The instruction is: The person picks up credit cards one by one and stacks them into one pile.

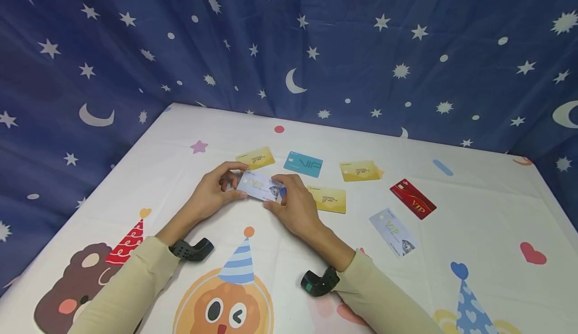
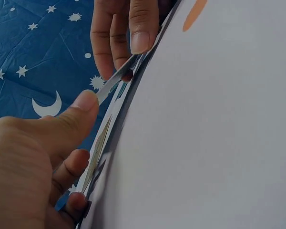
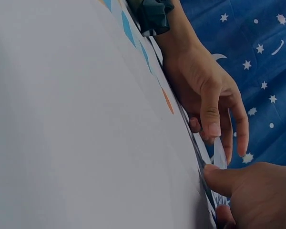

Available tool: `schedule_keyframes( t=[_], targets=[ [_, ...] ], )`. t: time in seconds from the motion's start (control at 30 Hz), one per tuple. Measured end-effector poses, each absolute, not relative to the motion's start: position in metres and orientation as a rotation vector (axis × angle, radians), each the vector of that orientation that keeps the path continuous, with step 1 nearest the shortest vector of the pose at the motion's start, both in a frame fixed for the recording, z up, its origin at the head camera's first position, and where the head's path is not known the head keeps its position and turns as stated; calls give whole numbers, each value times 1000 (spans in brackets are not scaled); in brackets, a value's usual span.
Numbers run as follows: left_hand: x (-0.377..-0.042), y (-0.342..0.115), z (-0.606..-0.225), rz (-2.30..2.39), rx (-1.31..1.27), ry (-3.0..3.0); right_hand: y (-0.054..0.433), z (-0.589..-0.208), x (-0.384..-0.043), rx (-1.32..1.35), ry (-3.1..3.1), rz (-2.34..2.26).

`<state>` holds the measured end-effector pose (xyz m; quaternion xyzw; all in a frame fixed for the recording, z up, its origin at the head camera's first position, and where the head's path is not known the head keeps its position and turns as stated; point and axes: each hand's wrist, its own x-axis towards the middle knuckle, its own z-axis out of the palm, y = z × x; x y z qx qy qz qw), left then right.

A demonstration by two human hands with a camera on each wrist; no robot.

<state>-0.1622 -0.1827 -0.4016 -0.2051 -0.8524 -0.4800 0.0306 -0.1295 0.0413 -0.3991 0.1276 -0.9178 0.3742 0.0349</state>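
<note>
Silver-white VIP card [image 1: 257, 186], and you've got both ends: your left hand [image 1: 214, 191] pinches one, your right hand [image 1: 295, 203] pinches the other, the card between them! Just past that left hand, a gold card [image 1: 261, 157]; beyond your right hand, a teal card [image 1: 303, 164]. Close on your right hand's right, a second gold card [image 1: 335, 201]; farther right on the worktop [image 1: 487, 208], a red card [image 1: 413, 198].

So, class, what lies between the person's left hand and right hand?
A pale VIP card, pinched by the left hand and the right hand, as the head view shows.
</note>
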Motion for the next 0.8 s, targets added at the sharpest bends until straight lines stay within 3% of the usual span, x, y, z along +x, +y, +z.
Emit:
schedule_keyframes(
  t=[0.43, 0.8],
  targets=[
    [-165, -183, -400, -1655, -687, -2535, 51, -392, -131, 520, -2768, 1147],
    [-144, -168, -364, -1673, -735, -2526, 70, -378, -133, 663, -2750, 1064]
  ],
)
